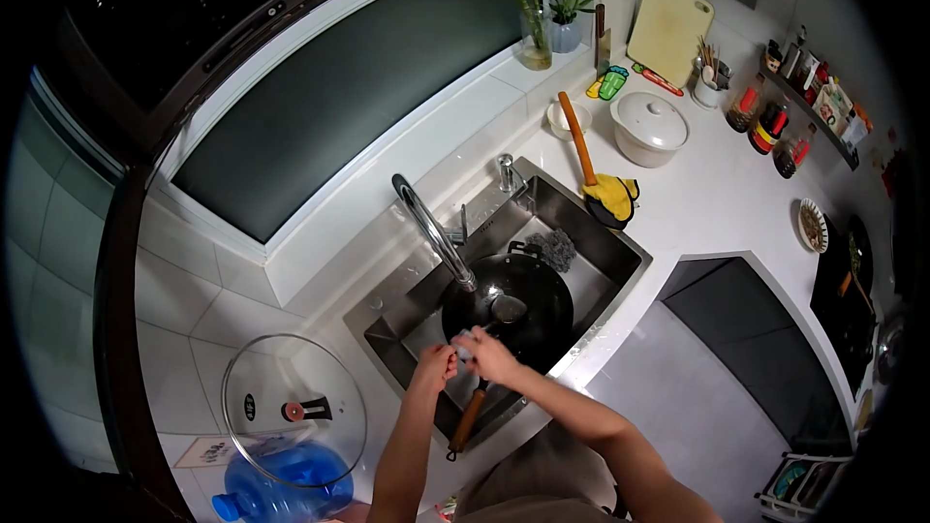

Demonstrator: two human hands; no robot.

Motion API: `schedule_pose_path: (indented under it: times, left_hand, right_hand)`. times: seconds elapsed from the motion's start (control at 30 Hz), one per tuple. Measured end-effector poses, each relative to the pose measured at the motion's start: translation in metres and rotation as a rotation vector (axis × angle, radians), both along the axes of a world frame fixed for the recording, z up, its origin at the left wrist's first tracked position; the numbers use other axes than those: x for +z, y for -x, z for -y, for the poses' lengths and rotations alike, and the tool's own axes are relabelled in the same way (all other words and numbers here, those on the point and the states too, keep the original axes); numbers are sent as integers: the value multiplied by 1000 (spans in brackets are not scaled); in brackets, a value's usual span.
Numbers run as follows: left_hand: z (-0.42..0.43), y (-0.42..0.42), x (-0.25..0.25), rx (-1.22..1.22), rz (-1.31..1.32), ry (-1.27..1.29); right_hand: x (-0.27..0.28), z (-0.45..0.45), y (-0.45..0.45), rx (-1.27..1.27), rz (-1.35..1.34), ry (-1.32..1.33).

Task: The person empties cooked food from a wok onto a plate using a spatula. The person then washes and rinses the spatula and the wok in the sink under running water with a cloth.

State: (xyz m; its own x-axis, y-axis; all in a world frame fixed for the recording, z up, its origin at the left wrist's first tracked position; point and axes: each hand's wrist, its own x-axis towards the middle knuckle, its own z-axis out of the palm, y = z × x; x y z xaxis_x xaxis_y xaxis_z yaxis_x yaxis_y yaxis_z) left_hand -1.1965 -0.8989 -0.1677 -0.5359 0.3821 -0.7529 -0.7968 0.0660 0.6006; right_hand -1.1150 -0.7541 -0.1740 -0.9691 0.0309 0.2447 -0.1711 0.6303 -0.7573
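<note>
Over the sink (387, 353), my left hand (438, 366) is closed in a fist around what looks like the end of a ladle's handle. The ladle's round bowl (508, 308) hangs above a black wok (542, 324). Close beside it, my right hand (490, 358) is closed on a small pale grey-white scrubber or cloth (464, 345), pressed along the handle. The fingers hide most of that handle. The wok rests in the sink, its wooden handle (469, 418) pointing toward me. A curved metal faucet (431, 228) reaches over the wok.
A grey mesh scrubber (554, 250) lies in the sink's far corner. On the left stand a glass lid (291, 353) and a blue water jug (291, 484). A yellow-black cloth (612, 199), a wooden-handled tool (575, 136) and a white lidded pot (649, 128) are on the right counter.
</note>
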Motion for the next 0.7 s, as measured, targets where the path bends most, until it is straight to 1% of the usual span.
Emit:
schedule_pose_path:
  times: [0.03, 0.07, 0.13, 0.23, 0.27, 0.33, 0.37, 0.4, 0.43, 0.47, 0.5, 0.53, 0.6, 0.63, 0.67, 0.7]
  left_hand:
    - [0, 0, 4, 3, 2, 2]
    - [0, -3, 9, -8, -39, 18]
    - [4, -7, 8, -15, -81, 39]
    - [5, -9, -5, -41, -30, 81]
    - [6, -13, -5, -51, -71, 111]
    - [6, -16, -7, -64, -116, 141]
    - [7, -19, -9, -133, -348, 229]
    - [7, -23, -11, -201, -578, 318]
    - [8, -27, -9, -200, -570, 321]
    - [8, -30, -2, -344, -834, 455]
    - [6, -30, 5, -488, -1104, 587]
    - [2, -36, 17, -509, -1185, 560]
    - [-3, -49, 27, -541, -1328, 597]
    - [-4, -51, 38, -540, -1328, 598]
    - [-6, -52, 49, -589, -1319, 655]
    - [-7, -53, 54, -638, -1304, 712]
  right_hand:
    - [13, 9, -2, 2, 6, 70]
    - [7, 5, 0, 8, 11, 71]
    - [-15, -9, 9, 58, 116, 29]
    - [-40, -21, 18, -37, 319, -152]
    - [-43, -17, 20, -66, 364, -205]
    - [-41, -2, 14, 94, 249, -171]
    - [-12, 8, 6, 133, 174, -122]
    - [-7, 11, 4, 125, 146, -66]
    - [-14, 4, 6, 143, 145, -36]
    - [-21, -8, 11, 162, 140, -5]
    - [-27, -18, 16, 124, 160, -95]
    - [-45, -28, 22, 61, 186, -155]
    - [-57, -40, 29, -20, 270, -178]
    - [-51, -39, 27, 0, 191, -173]
    - [-28, -35, 22, 64, 173, -171]
    - [-17, -27, 19, 115, 128, -107]
